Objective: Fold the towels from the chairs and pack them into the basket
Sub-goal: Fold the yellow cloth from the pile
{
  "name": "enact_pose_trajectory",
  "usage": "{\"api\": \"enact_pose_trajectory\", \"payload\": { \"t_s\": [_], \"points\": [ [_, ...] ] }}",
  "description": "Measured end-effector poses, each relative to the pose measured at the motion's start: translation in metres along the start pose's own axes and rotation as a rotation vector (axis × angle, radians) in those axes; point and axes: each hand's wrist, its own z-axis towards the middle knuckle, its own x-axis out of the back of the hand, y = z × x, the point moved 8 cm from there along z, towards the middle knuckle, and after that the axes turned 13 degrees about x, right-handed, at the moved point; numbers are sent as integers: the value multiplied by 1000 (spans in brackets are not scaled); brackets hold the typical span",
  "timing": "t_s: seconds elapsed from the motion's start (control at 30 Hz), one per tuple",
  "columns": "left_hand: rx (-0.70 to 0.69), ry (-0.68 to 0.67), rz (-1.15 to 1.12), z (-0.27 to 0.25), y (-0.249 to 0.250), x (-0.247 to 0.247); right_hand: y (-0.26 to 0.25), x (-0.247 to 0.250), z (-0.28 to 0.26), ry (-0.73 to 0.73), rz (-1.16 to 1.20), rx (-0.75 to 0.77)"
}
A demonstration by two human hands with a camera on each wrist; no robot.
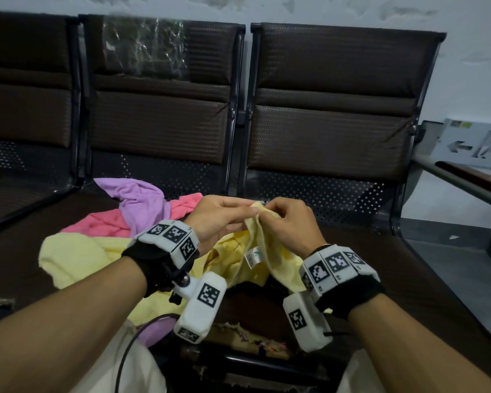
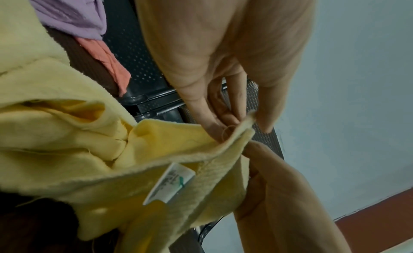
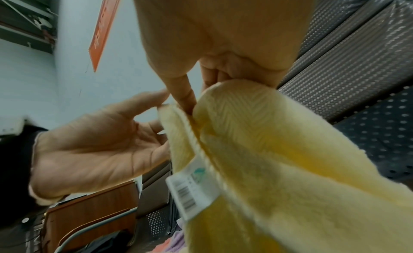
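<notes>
Both hands (image 1: 255,219) pinching yellow towel's (image 1: 262,251) top corner edge.

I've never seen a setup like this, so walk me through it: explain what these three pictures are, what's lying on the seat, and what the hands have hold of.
No machine here: a person wears a camera on the head and one on each wrist. The big picture looks down from the head; the other two look along each hand. The left hand and right hand both pinch one corner of a yellow towel with a white label. Behind it on the brown chair seat lie a purple towel, a pink towel and a paler yellow towel. No basket shows.
</notes>
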Motion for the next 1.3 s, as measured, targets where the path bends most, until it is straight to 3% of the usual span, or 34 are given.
{"api": "enact_pose_trajectory", "payload": {
  "t_s": [0.33, 0.6, 0.73, 1.03, 1.17, 1.3],
  "points": [
    [-32, 134, -93, -2, 1, 24, -14, 3, 2, 37, 116, 60],
    [7, 3, -74, -6, 2, 4, -12, -3, 2, 68, 57, 41],
    [-38, -60, -32, -10, 6, -1, -6, -1, 4, 106, 110, -4],
    [-127, 134, 74, -12, 15, 11, -5, 8, 7, 106, 129, 31],
    [-125, 346, 20, -11, 19, 34, -7, 14, 3, -31, -101, 171],
    [-83, 566, 50, -11, 17, 63, 4, -11, -20, -487, -254, 202]
  ]
}}
